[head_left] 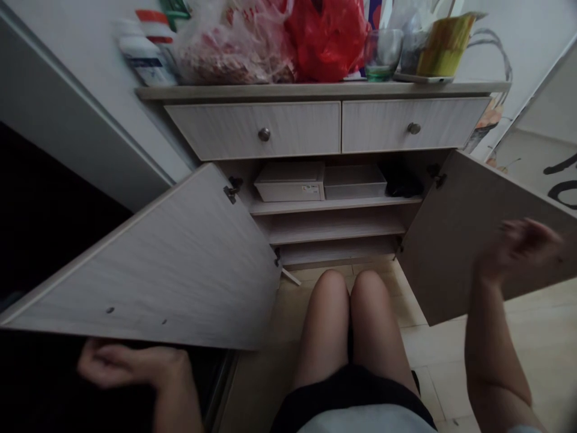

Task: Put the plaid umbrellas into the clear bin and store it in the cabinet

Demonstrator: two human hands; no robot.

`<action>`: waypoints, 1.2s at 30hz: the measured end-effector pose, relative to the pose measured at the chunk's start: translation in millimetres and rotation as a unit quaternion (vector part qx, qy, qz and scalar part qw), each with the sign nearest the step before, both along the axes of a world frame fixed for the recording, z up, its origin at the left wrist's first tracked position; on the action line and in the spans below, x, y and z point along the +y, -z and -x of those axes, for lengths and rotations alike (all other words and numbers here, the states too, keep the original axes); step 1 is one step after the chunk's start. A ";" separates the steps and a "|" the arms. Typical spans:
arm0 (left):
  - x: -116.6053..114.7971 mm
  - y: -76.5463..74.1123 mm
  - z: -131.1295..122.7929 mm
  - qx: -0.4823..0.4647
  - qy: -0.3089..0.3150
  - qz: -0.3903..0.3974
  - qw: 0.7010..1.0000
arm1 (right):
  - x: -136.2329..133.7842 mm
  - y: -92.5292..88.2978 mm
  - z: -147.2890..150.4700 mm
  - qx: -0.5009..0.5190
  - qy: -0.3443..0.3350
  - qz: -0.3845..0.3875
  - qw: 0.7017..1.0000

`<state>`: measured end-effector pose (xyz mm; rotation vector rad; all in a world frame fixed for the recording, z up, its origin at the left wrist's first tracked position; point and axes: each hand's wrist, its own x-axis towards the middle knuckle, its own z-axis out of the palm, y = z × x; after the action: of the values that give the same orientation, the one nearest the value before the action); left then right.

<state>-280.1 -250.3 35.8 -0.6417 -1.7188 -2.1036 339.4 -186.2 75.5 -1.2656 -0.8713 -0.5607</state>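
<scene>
A low, pale wood-grain cabinet has its left door [180,270] and right door [469,222] swung wide. My left hand [110,364] is at the near edge of the left door, fingers curled and partly behind it; what they hold, if anything, is hidden. In front of the right door's inner face, my right hand [525,243] is smeared by motion, so its grip does not show. On the upper shelf [333,206] inside sit a lidded white box [288,180], a translucent bin [354,181] and a black item [401,180].
Two drawers [297,129] with round knobs are shut above the doors. Along the cabinet top [315,90] stand a white bottle [144,57], a clear plastic bag [234,51], a red bag [327,42], a glass [382,54] and a yellow pouch [444,48]. My knees are close to the cabinet.
</scene>
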 end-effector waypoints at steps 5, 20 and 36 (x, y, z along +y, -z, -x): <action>-10.5 36.0 -28.1 0.081 -0.104 -0.044 0.990 | 143.9 -6.7 81.8 -0.241 -0.198 0.258 0.914; -10.7 64.1 -57.5 0.127 -0.072 0.035 0.989 | 271.4 10.1 109.9 -0.350 -0.162 0.477 0.790; 110.4 45.7 -199.9 0.132 0.468 0.128 0.864 | 72.0 32.5 95.2 -0.365 -0.236 0.319 0.842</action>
<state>-80.1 -139.9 -9.9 -2.0825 -1.7016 -2.1345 244.2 -114.1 43.0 -1.3460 -2.0843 -0.3468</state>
